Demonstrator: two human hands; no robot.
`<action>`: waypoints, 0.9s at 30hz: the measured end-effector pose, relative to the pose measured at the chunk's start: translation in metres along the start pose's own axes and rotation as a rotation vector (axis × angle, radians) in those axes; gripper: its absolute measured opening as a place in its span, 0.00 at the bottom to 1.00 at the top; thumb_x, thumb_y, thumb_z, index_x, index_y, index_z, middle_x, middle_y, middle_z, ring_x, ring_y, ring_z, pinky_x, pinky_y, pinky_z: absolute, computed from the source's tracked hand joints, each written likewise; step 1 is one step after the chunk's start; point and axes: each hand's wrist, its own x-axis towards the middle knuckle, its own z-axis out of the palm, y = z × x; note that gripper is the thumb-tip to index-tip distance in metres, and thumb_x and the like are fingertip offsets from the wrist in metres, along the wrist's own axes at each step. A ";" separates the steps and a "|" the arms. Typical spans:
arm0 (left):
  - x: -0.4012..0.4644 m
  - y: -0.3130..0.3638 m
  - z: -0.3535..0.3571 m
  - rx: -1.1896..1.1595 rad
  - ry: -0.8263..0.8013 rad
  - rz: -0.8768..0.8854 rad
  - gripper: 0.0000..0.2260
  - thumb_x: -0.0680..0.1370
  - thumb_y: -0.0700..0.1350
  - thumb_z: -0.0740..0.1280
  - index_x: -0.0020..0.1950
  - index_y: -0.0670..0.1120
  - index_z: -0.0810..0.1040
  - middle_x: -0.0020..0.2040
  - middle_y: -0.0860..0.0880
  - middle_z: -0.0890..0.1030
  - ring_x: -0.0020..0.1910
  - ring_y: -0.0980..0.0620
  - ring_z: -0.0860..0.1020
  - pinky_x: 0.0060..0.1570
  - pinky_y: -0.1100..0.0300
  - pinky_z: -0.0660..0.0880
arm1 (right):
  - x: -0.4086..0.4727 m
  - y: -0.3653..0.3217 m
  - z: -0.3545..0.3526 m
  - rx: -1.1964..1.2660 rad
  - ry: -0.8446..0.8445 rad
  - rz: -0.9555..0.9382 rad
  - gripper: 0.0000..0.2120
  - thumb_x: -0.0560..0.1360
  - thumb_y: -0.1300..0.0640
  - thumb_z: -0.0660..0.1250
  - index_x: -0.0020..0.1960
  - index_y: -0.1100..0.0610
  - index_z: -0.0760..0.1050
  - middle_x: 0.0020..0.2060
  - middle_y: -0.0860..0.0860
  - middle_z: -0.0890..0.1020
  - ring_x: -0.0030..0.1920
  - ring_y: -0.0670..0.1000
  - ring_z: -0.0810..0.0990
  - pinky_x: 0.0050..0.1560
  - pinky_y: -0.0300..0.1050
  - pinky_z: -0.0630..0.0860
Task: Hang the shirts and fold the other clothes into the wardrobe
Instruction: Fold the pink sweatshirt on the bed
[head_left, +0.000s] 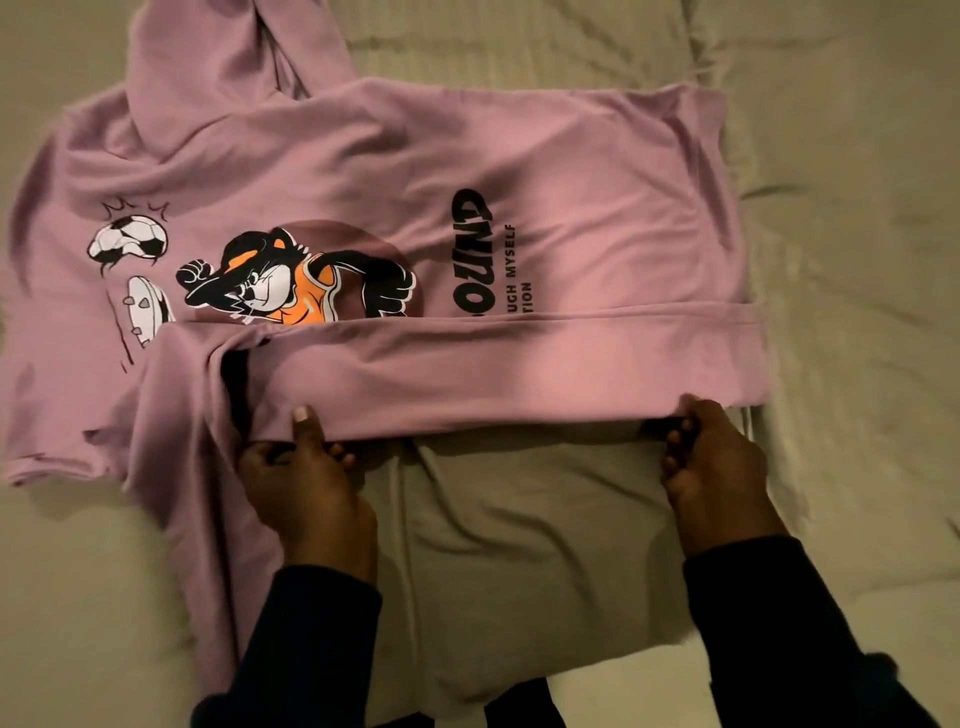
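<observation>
Left hand (306, 483): grip clamped on the near folded edge of a pink cotton sweatshirt (467, 171), thumb (306, 423) on top of the cloth, fingers curled under it, at the point where the body meets the near sleeve. Wrist straight, forearm in a dark long sleeve (306, 644) running up from the bottom of the view.

Right hand (714, 457): grip clamped on the same folded edge, close to the ribbed hem (748, 353), thumb on top and fingers tucked beneath. Forearm likewise in a dark sleeve, entering from the lower right.

Pink sweatshirt: lies spread sideways on the bed, hem toward the right, neck end toward the left. The near side is turned over onto the front as a long band (467, 374) that runs between the two hands and covers the lower part of the print. Print: a cartoon cat (291, 280) in an orange vest, a black and white football (130, 241), a football boot (148, 309) and black lettering (470, 249), partly hidden by the fold. The near sleeve (202, 509) hangs toward the bottom of the view, left of the left forearm. More pink cloth is bunched at the top left (218, 67); sleeve or hood, cannot tell.

Surface: a bed with a beige, creased sheet (831, 208), showing on all sides of the garment and between the two forearms.
</observation>
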 end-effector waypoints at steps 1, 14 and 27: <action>-0.007 -0.004 0.001 0.053 0.046 0.041 0.14 0.77 0.50 0.71 0.50 0.45 0.69 0.40 0.45 0.77 0.30 0.52 0.78 0.31 0.57 0.76 | 0.002 0.003 -0.001 -0.098 0.089 -0.154 0.10 0.70 0.53 0.69 0.40 0.60 0.75 0.35 0.53 0.77 0.34 0.51 0.74 0.34 0.45 0.69; -0.030 -0.011 0.081 0.885 -0.617 1.308 0.15 0.82 0.43 0.64 0.69 0.45 0.76 0.69 0.46 0.75 0.66 0.43 0.69 0.62 0.48 0.65 | 0.030 -0.015 0.040 -1.010 -0.002 -1.273 0.19 0.77 0.55 0.57 0.63 0.53 0.79 0.62 0.55 0.78 0.55 0.63 0.74 0.50 0.53 0.69; -0.014 0.024 0.118 0.844 -0.515 1.345 0.11 0.79 0.43 0.66 0.59 0.41 0.78 0.57 0.39 0.76 0.54 0.38 0.74 0.50 0.50 0.68 | 0.089 -0.104 0.037 -1.232 0.081 -1.277 0.15 0.75 0.57 0.64 0.60 0.56 0.78 0.60 0.59 0.78 0.63 0.62 0.70 0.55 0.51 0.59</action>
